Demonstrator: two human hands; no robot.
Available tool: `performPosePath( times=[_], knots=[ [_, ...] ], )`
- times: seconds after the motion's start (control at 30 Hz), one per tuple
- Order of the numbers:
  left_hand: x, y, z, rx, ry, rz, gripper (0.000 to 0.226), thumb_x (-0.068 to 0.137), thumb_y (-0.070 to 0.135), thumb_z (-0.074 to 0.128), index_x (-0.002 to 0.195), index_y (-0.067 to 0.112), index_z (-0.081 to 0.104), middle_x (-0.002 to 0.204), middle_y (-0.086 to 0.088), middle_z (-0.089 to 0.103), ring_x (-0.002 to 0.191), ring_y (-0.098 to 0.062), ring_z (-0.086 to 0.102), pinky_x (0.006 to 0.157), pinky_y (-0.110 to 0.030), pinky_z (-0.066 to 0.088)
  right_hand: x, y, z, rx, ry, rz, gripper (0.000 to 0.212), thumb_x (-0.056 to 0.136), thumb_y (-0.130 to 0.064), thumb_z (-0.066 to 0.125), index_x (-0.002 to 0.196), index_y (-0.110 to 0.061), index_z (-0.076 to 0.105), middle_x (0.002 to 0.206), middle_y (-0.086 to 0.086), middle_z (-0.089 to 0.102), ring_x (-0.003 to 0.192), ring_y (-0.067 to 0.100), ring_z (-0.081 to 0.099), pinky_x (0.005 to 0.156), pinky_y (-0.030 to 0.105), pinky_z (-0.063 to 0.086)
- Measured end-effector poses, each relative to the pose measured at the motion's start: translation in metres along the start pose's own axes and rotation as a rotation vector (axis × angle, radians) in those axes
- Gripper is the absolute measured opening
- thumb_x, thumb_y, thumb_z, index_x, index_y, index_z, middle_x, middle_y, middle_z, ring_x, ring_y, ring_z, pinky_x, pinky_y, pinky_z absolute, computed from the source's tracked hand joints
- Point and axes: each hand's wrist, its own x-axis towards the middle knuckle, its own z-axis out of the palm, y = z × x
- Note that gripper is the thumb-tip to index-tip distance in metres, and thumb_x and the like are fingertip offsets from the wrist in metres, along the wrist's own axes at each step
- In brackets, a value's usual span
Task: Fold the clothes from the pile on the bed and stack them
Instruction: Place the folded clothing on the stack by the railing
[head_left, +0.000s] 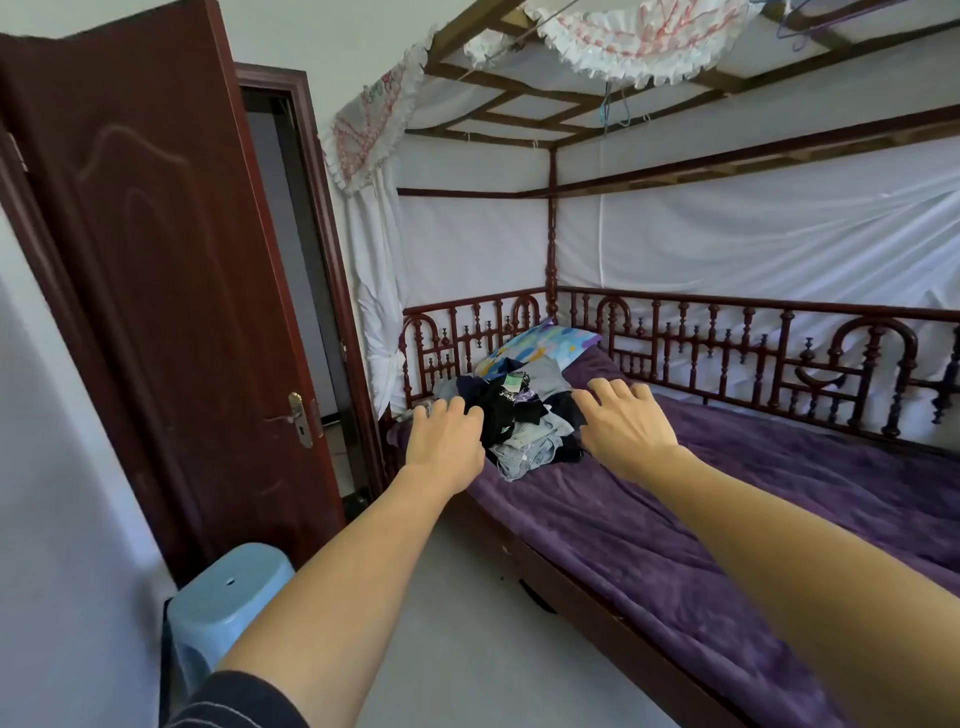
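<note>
Hands out, both stretched toward the pile of clothes: left hand at the pile's left edge, right hand at its right, fingers spread and loosely bent, nothing held in either. Whether my fingertips touch the fabric, I can't tell. The pile's a jumble of dark, grey and denim pieces on the purple blanket, just in front of the patterned pillow. Left of the pile the brown door stands open, with the blue stool nearer me.
</note>
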Motion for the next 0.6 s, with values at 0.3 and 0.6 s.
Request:
performPosePath(
  times=[0.3, 0.6],
  knots=[
    [0.041, -0.016, 0.067, -0.023, -0.058, 0.011, 0.032, 0.093, 0.028, 0.047, 0.123, 0.016, 0.05, 0.125, -0.008, 0.051, 0.118, -0.029, 0.046, 0.096, -0.047, 0.035, 0.039, -0.018, 0.062, 0.04, -0.073, 0.014, 0.035, 0.095, -0.027, 0.044, 0.129, -0.017, 0.044, 0.127, 0.006, 0.049, 0.11, 0.029, 0.05, 0.088, 0.04, 0.037],
    [0.155, -0.017, 0.157, -0.02, -0.165, -0.007, 0.033, 0.094, 0.029, 0.047, 0.124, 0.016, 0.049, 0.127, -0.008, 0.051, 0.119, -0.03, 0.047, 0.097, -0.046, 0.035, 0.141, 0.0, 0.173, 0.07, -0.168, -0.024, 0.032, 0.094, -0.026, 0.046, 0.124, -0.016, 0.046, 0.129, 0.008, 0.048, 0.109, 0.03, 0.05, 0.085, 0.041, 0.037]
  ],
)
